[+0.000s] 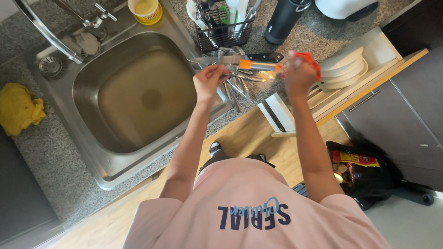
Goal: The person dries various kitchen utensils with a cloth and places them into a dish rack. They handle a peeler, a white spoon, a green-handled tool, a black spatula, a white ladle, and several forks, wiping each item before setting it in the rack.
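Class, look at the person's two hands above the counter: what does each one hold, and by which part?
The left hand grips a bundle of cutlery near its middle. The right hand holds something orange-red; which part cannot be told.

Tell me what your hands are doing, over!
Left hand holds a bunch of cutlery over the counter edge. Right hand grips an orange cloth against it. Sink at left, open drawer of plates at right.

Single head-worn view, steeply downward and close over the sink [138, 99] and open drawer [364, 69].
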